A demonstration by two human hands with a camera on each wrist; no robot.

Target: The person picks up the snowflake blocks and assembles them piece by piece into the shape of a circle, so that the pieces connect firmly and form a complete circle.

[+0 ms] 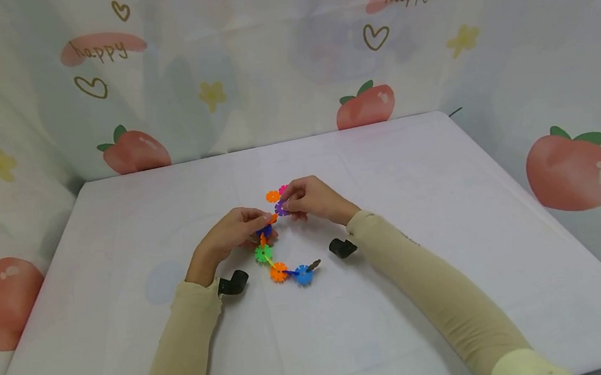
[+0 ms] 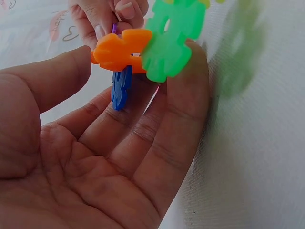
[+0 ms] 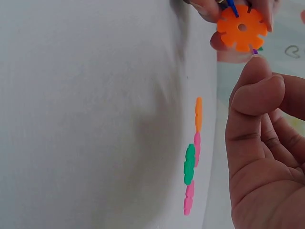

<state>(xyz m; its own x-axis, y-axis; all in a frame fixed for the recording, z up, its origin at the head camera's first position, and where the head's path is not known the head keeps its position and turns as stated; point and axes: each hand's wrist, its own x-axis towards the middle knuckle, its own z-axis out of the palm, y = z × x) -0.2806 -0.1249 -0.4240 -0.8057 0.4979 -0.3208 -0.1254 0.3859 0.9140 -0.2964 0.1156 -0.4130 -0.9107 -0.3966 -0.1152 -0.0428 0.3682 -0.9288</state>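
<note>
A curved chain of slotted plastic snowflake discs lies between the hands in the head view. My left hand [image 1: 231, 234] pinches its upper part, around an orange disc [image 2: 121, 50] and a dark blue disc [image 2: 121, 88]. Toward me the chain runs through a green disc [image 1: 263, 253] and another orange disc [image 1: 279, 272] to a light blue disc [image 1: 303, 275] with a brown one on its end. My right hand [image 1: 315, 198] pinches a purple disc [image 1: 281, 208], against the chain's upper orange disc [image 3: 242, 27]. In the right wrist view, fingers mostly hide the purple disc.
Loose discs lie on the white table [image 1: 427, 296] beyond the right hand: orange [image 3: 198, 114], green [image 3: 189, 164] and pink [image 3: 189, 198]. Black wrist cameras jut inward below the left wrist [image 1: 233, 282] and right wrist [image 1: 342, 248]. A printed curtain [image 1: 276, 61] stands behind the table.
</note>
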